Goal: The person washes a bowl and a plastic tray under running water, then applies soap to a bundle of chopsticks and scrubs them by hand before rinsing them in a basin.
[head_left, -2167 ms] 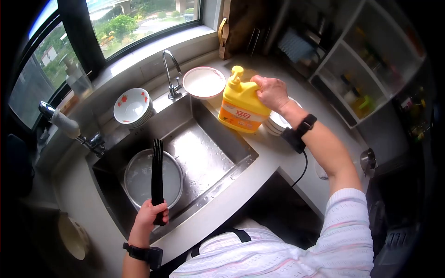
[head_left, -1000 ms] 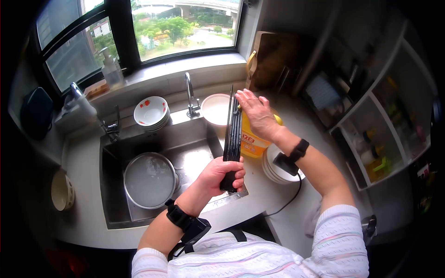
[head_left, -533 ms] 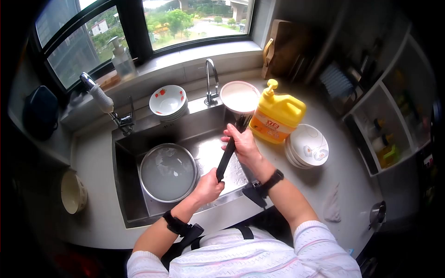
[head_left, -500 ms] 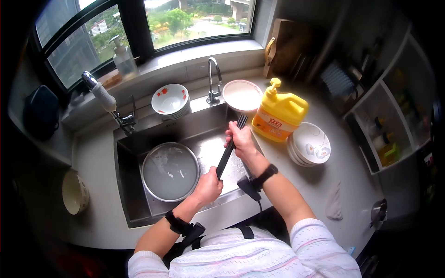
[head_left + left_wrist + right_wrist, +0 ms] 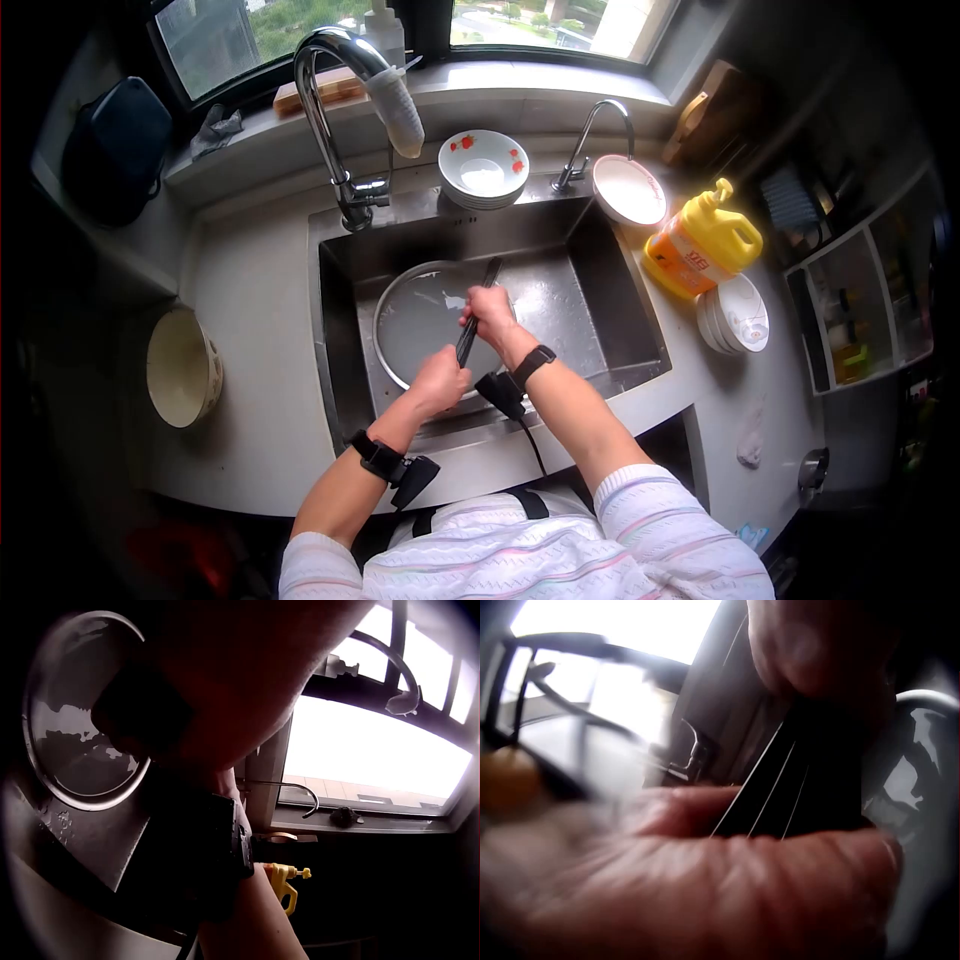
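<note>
A bundle of black chopsticks [image 5: 467,342] slants over the metal basin [image 5: 376,335], which holds cloudy water and stands in the sink's left part. My left hand [image 5: 440,380] grips the lower end of the bundle. Farther up, my right hand [image 5: 490,308] wraps round it, and the tips stick out beyond. In the right wrist view, the dark chopsticks [image 5: 780,787] lie side by side between the thumb and fingers of the right hand [image 5: 705,885]. The left wrist view shows the basin [image 5: 90,801], while its chopsticks are lost in shadow.
Around the sink [image 5: 590,370] stand a tall faucet [image 5: 310,100], a small tap [image 5: 600,110], stacked flowered bowls [image 5: 484,165], a pink-rimmed bowl [image 5: 628,190], a yellow detergent jug [image 5: 700,245] and white bowls [image 5: 740,315]. A cream bowl [image 5: 185,370] is at left.
My right hand has let go of the detergent jug, pressed flat against the chopsticks, then closed round them. Both hands have since moved left over the basin with the bundle.
</note>
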A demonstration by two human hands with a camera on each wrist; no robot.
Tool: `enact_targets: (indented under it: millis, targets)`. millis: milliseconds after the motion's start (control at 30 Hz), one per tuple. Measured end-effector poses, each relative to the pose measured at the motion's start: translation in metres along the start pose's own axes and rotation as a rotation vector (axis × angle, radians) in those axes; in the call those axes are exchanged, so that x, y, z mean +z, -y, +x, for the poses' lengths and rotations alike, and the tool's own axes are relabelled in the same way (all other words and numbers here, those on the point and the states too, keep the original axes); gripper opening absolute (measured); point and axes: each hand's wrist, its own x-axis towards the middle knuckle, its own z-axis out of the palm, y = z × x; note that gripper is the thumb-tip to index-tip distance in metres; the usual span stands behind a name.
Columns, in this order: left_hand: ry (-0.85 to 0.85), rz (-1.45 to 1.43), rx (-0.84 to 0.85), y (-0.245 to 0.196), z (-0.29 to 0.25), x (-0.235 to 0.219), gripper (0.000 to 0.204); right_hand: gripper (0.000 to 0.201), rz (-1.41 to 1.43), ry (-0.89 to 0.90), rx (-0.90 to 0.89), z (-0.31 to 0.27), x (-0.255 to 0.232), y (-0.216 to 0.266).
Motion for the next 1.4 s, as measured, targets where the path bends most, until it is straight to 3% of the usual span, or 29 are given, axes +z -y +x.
enact_targets:
  millis: [33,100,133,167,233,300,367,433,500,533,567,600,633,667,700,767,833,900,933,1000,1033,1067,1100,1167,1233,1267,1400]
  targets:
    - [0.007,-0.005,0.002,0.001,-0.007,-0.002,0.020,0.010,0.126,0.018,-0.043,0.010,-0.011,0.016]
    - [0.519,-0.956,0.028,0.007,-0.022,-0.003,0.016,0.011,0.129,0.140,-0.042,0.018,-0.033,0.044]
    - [0.607,-1.143,0.015,0.006,-0.026,-0.003,0.009,0.012,0.307,0.256,-0.042,0.019,-0.036,0.043]
    - [0.613,-1.153,0.023,0.009,-0.021,-0.001,0.009,0.014,0.483,0.375,-0.046,0.019,-0.039,0.044]
    - [0.933,-1.563,0.106,0.017,-0.014,0.003,0.012,0.016,0.741,0.700,0.119,0.002,-0.029,0.037]
    - [0.859,-1.565,0.091,0.013,-0.009,0.001,0.013,0.016,0.577,0.643,0.104,-0.012,-0.017,0.030]
    - [0.433,-1.017,-0.009,0.009,-0.003,0.001,0.015,0.017,0.212,0.282,0.071,0.000,-0.020,0.020]
    - [0.321,-0.833,0.014,0.001,0.004,0.017,0.016,0.016,0.152,0.258,0.090,0.015,-0.027,0.024]
    - [0.169,-0.614,0.045,0.005,0.010,0.031,0.014,0.013,-0.037,0.126,0.077,0.037,-0.032,0.032]
    - [0.169,-0.615,0.036,0.012,0.016,0.038,0.014,0.013,-0.096,0.084,0.028,0.046,-0.033,0.033]
    - [0.008,-0.284,0.108,0.020,0.023,0.046,0.016,0.013,-0.095,0.086,0.034,0.049,-0.035,0.027]
    - [-0.149,0.051,0.179,0.024,0.026,0.049,0.019,0.012,-0.111,-0.037,-0.053,0.044,-0.032,0.020]
    - [-0.150,0.051,0.177,0.020,0.030,0.043,0.019,0.012,-0.130,-0.160,-0.142,0.037,-0.026,0.013]
    - [-0.252,0.223,0.163,0.018,0.037,0.037,0.022,0.012,-0.185,-0.125,-0.048,0.026,-0.019,-0.002]
    - [-0.355,0.395,0.152,0.016,0.042,0.034,0.026,0.010,-0.261,-0.123,-0.090,0.027,-0.010,-0.034]
    - [-0.314,0.344,0.168,0.018,0.043,0.037,0.025,0.012,-0.249,-0.037,-0.084,0.025,-0.007,-0.035]
    - [-0.227,0.269,0.198,0.025,0.039,0.038,0.023,0.014,-0.139,-0.076,0.030,0.032,-0.025,0.009]
    - [0.283,-0.550,0.047,0.001,0.008,0.030,0.015,0.015,0.000,0.043,-0.048,0.088,-0.077,0.029]
    - [0.372,-0.713,0.014,-0.006,0.000,0.026,0.014,0.015,-0.004,0.040,-0.046,0.083,-0.077,0.031]
    - [0.518,-1.035,-0.045,-0.010,0.001,0.020,0.012,0.016,0.309,-0.002,-0.004,0.069,-0.077,0.044]
    - [0.565,-1.186,-0.077,-0.009,0.005,0.016,0.012,0.019,0.425,0.121,-0.004,0.050,-0.065,0.037]
    - [0.516,-1.249,-0.040,-0.006,0.019,0.020,0.014,0.025,0.234,0.085,-0.002,0.026,-0.043,0.026]
    - [0.468,-1.335,-0.046,-0.008,0.027,0.015,0.014,0.028,0.193,0.190,0.055,0.005,-0.026,0.013]
    - [0.543,-1.345,0.007,0.002,0.031,0.009,0.014,0.031,0.243,0.246,0.111,-0.009,-0.020,0.012]
    - [0.608,-1.379,-0.026,0.004,0.024,0.018,0.014,0.033,0.258,0.294,0.116,0.007,-0.032,0.016]
    - [0.675,-1.415,-0.045,0.003,0.020,0.024,0.014,0.035,0.254,0.221,0.073,0.029,-0.044,0.023]
    - [0.683,-1.378,-0.105,0.001,0.011,0.031,0.018,0.033,0.172,0.148,-0.019,0.056,-0.074,0.024]
